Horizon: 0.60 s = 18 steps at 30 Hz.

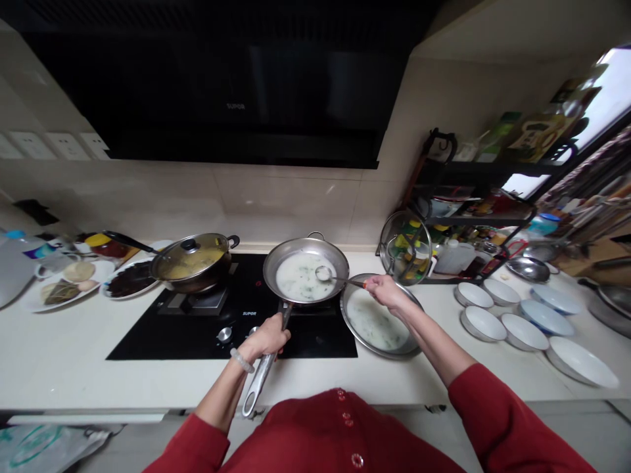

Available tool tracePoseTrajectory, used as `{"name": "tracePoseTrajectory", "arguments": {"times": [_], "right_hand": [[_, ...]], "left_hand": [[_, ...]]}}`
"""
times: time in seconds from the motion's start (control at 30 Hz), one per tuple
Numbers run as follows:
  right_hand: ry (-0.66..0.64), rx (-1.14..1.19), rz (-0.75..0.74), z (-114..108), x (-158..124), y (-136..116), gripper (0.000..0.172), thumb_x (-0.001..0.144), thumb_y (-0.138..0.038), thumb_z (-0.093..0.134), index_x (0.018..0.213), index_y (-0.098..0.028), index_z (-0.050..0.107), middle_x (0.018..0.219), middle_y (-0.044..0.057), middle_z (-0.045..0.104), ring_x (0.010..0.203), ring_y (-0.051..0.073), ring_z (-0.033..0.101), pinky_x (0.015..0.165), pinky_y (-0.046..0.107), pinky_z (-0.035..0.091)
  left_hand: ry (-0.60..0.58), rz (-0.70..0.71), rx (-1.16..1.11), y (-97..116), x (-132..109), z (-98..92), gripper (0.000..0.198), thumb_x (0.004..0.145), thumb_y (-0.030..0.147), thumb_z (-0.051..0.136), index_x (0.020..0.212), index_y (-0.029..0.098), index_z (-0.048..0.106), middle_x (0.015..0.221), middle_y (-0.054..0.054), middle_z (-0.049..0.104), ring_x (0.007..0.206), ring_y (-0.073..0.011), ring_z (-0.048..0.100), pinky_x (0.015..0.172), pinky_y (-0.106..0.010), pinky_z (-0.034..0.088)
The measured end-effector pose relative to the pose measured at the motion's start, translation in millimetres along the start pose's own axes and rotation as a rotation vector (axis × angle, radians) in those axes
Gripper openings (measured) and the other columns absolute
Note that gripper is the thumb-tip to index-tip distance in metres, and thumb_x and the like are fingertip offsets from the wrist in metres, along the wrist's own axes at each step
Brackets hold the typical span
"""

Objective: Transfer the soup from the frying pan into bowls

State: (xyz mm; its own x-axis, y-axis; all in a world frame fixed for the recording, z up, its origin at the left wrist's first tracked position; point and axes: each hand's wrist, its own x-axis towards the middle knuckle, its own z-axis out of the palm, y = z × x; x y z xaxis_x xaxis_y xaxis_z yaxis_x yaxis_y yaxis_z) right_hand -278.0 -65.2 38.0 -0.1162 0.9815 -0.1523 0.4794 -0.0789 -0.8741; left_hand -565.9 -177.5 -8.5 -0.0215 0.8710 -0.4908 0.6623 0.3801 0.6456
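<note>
One round steel pan (270,266) on stove (182,338); milky, green-flecked soup (298,270) inside. Left hand (269,335) grips its metal handle (263,376); right hand (387,293) grasps one thin ladle (340,280), its cup (323,273) at the soup. Right of pan: one steel basin (411,345), similarly filled; farther right, seven smooth bowls (525,331), apparently ceramic.

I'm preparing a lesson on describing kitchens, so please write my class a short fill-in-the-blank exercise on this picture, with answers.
1. The left hand grips the pan by its long ____.
2. The ladle is held in the person's ____.
3. The pot at the left of the cooktop is covered by a see-through ____.
4. The colour of the person's sleeves is ____.

Missing words: handle; right hand; lid; red.
</note>
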Motion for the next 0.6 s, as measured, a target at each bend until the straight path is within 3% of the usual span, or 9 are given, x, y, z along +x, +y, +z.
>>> {"name": "tracePoseTrajectory", "arguments": {"times": [0.13,0.3,0.47,0.6], "right_hand": [[0.005,0.154,0.043,-22.9,-15.7,-2.3,0.010,0.064,-0.027,0.055,0.063,-0.020,0.049,0.046,-0.007,0.035,0.043,0.007,0.024,0.044,0.025,0.015],[0.071,0.164,0.063,-59.8,-44.0,9.5,0.024,0.059,-0.037,0.060,0.072,-0.018,0.054,0.048,-0.007,0.039,0.042,0.007,0.027,0.043,0.023,0.016],[0.165,0.055,0.103,-85.1,-64.8,55.7,0.029,0.062,-0.041,0.057,0.078,-0.017,0.058,0.048,-0.005,0.043,0.041,0.009,0.034,0.043,0.024,0.025],[0.222,-0.322,-0.022,-85.0,-75.7,101.4,0.019,0.073,-0.035,0.047,0.075,-0.019,0.058,0.065,0.008,0.064,0.060,0.019,0.059,0.057,0.029,0.043]], "left_hand": [[0.008,0.007,0.017,1.5,-1.4,-0.9,0.013,0.078,0.013,0.048,0.089,0.016,0.043,0.056,-0.001,0.057,0.044,-0.0172,0.058,0.036,-0.024,0.043],[0.003,0.005,0.022,3.6,-3.0,-1.6,0.013,0.078,0.014,0.049,0.089,0.016,0.044,0.055,0.000,0.056,0.042,-0.0165,0.056,0.036,-0.024,0.042],[0.005,-0.001,0.012,3.1,-2.6,-1.2,0.013,0.077,0.014,0.049,0.089,0.017,0.044,0.054,0.000,0.056,0.042,-0.0165,0.056,0.036,-0.024,0.042],[0.004,0.000,0.003,0.8,-1.1,-0.5,0.014,0.077,0.015,0.049,0.089,0.017,0.043,0.053,0.000,0.056,0.042,-0.0169,0.056,0.036,-0.024,0.043]]}}
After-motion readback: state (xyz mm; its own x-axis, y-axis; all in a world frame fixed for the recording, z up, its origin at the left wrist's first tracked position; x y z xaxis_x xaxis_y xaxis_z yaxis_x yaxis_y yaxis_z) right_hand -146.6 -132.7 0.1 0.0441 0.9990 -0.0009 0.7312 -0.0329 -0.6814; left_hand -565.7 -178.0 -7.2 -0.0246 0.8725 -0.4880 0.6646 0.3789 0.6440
